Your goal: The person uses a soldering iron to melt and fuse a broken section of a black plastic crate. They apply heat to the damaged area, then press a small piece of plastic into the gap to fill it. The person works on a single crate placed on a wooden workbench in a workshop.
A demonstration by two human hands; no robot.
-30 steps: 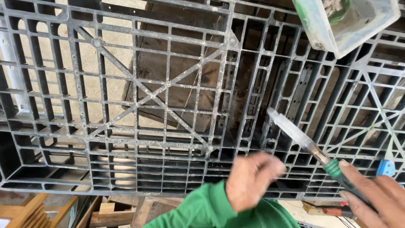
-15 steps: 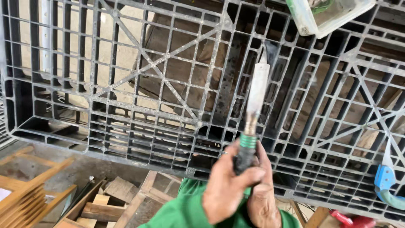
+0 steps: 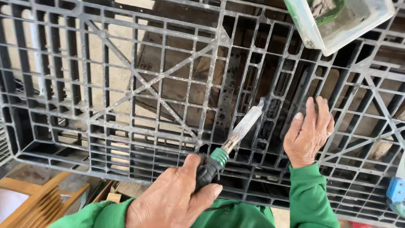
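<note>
A black plastic pallet [image 3: 126,84] with a grid of ribs fills the view. My left hand [image 3: 168,207] is closed around the black and green handle of a long iron tool [image 3: 242,128]. The tool's pale metal shaft slants up to the right, and its tip touches a dark rib near the pallet's middle. My right hand [image 3: 310,133] lies flat on the ribs just right of the tip, fingers pointing up, holding nothing. Both arms wear green sleeves.
A translucent plastic tub [image 3: 337,25] with green contents sits on the pallet at the top right. A blue object [image 3: 396,192] shows at the right edge. Wooden slats [image 3: 38,202] lie below the pallet's lower left edge. Concrete floor shows through the grid.
The tool has passed from my right hand, through both hands, into my left hand. My right hand has moved onto the pallet. The tool's tip now rests on a rib.
</note>
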